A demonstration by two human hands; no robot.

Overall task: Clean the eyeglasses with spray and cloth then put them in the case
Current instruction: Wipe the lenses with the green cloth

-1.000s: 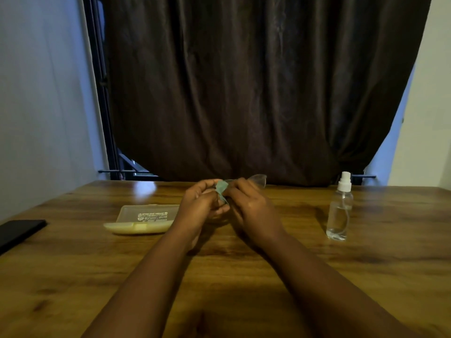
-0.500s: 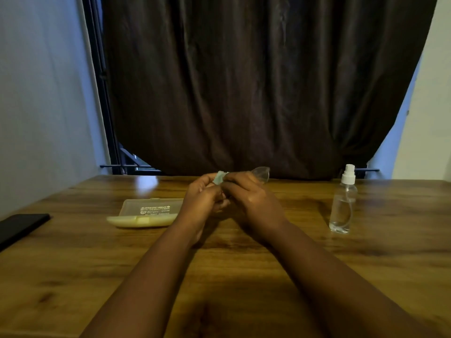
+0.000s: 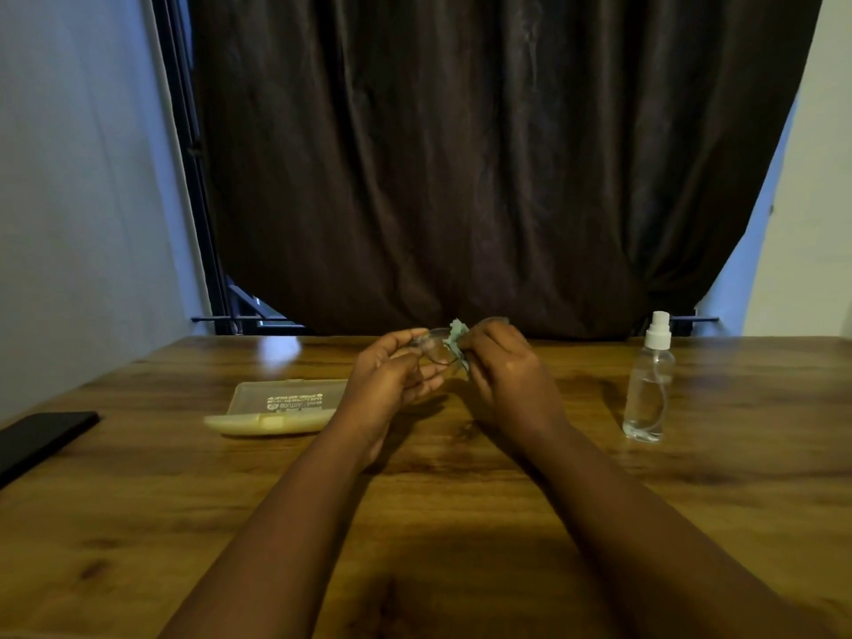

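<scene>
Above the middle of the wooden table, both hands hold the thin-rimmed eyeglasses. My left hand grips the frame by its left side, with one clear lens showing between the hands. My right hand pinches a small pale green cloth against the right part of the glasses; most of the cloth is hidden by the fingers. The translucent yellowish case lies shut on the table left of my left hand. A clear spray bottle with a white nozzle stands upright to the right.
A black phone-like slab lies at the table's left edge. A dark curtain hangs behind the far edge, with a window frame at the left. Bare wood stretches in front of my forearms.
The cloth has shifted from my left hand's side to the right part of the glasses, and a lens now shows between the hands. The view has tilted slightly.
</scene>
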